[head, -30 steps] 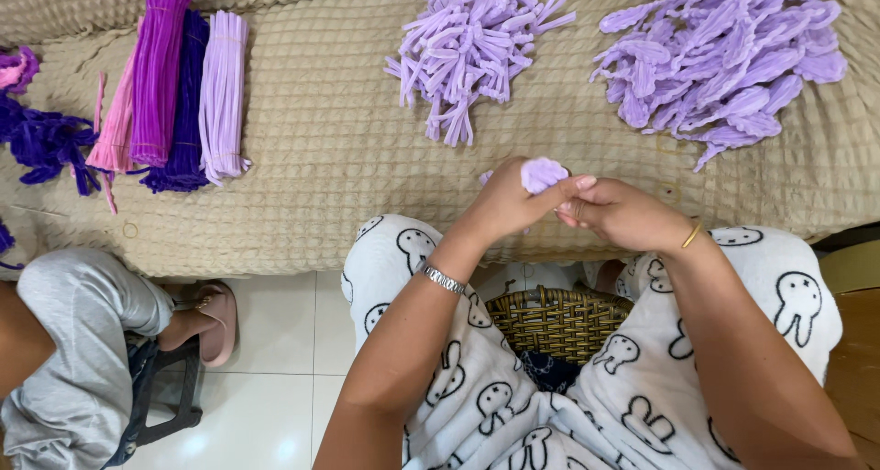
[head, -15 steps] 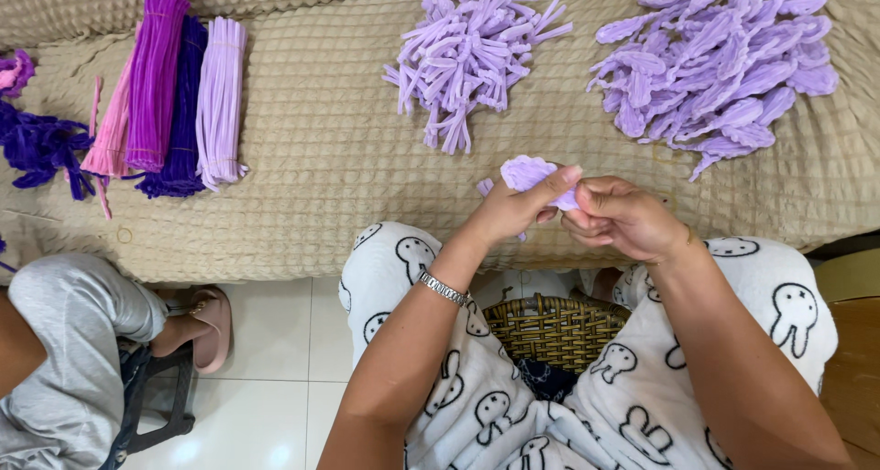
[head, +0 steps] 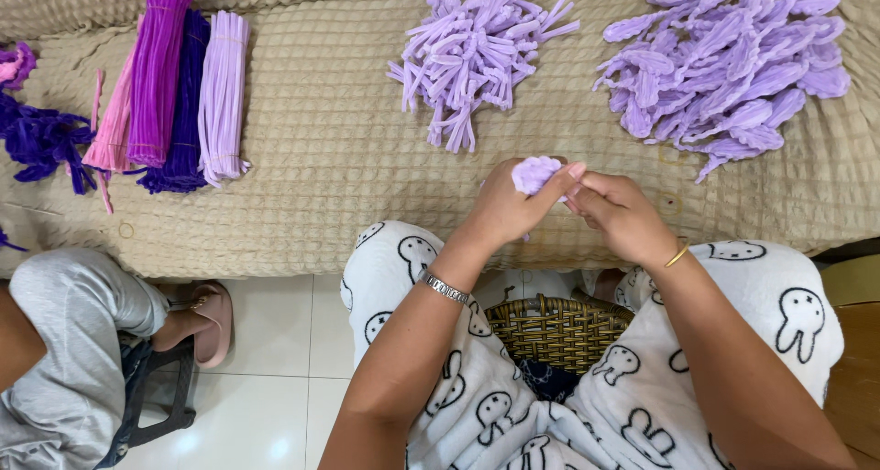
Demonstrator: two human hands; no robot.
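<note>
**Both hands worked a lilac pipe-cleaner petal over a beige waffle-weave cover**

The left hand [head: 509, 204] pinched a small looped lilac petal [head: 536, 172] between thumb and fingers, and the right hand [head: 619, 215] met it fingertip to fingertip, just beside the petal. Beyond the hands, on the beige cover [head: 330, 149], lay a heap of cut lilac pipe-cleaner pieces [head: 481, 53] and, to its right, a pile of finished lilac petals [head: 729, 62]. Far left lay bundles of long pipe cleaners [head: 174, 94] in pink, magenta, dark purple and lilac. A woven basket [head: 555, 332] sat between the person's knees. Another person's grey-trousered leg [head: 73, 342] showed at lower left.
</note>
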